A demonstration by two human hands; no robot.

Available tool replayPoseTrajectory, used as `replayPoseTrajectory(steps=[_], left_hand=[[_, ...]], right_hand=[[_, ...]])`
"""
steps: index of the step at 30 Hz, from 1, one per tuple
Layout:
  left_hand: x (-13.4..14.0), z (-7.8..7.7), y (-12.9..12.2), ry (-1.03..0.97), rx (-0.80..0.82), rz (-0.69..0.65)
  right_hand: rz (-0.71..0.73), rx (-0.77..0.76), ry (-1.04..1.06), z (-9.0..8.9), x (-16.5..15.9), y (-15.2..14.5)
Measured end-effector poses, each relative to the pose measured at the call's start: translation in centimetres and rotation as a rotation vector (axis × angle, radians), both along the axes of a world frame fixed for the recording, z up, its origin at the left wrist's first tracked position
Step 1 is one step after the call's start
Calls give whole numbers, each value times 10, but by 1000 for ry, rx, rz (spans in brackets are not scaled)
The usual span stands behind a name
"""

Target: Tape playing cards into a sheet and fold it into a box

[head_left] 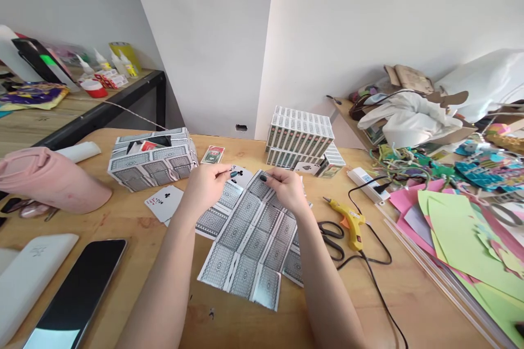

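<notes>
One card sheet (250, 240), backs up, laid on table (409, 305) mid-front; long axis run from far edge toward body. Far edge pinched by right hand (289, 188); fingers closed on it. Single club card (241, 175) gripped by left hand (207, 185), just left of sheet, touching. Both hands equally near. One glue gun (347, 217), one scissors (331, 237) right of sheet.

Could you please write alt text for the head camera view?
Two bare hands, left hand and right hand, hold a sheet of joined face-down playing cards on a wooden table. Right of it lie a yellow glue gun and scissors; card packs are stacked behind.
</notes>
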State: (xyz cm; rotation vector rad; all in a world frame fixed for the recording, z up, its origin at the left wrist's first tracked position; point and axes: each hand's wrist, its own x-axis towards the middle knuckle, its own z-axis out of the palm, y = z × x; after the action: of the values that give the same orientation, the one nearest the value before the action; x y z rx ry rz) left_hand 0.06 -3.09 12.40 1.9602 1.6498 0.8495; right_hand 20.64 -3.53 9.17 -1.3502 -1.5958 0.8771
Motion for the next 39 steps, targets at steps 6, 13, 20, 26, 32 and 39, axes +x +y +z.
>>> replayPoseTrajectory(steps=[6, 13, 20, 26, 32, 39], left_hand=[[1, -1, -3, 48, 15, -42], [2, 2, -2, 65, -52, 27], [4, 5, -3, 59, -96, 6], [3, 0, 0, 55, -98, -9], [5, -2, 1, 80, -102, 3], [2, -7, 2, 76, -99, -59]], right_hand=[[34, -2, 4, -2, 1, 1], [36, -10, 27, -3, 4, 1], [32, -14, 11, -6, 5, 4], [30, -29, 9, -7, 5, 5], [31, -42, -14, -9, 7, 6], [52, -58, -28, -11, 6, 6]])
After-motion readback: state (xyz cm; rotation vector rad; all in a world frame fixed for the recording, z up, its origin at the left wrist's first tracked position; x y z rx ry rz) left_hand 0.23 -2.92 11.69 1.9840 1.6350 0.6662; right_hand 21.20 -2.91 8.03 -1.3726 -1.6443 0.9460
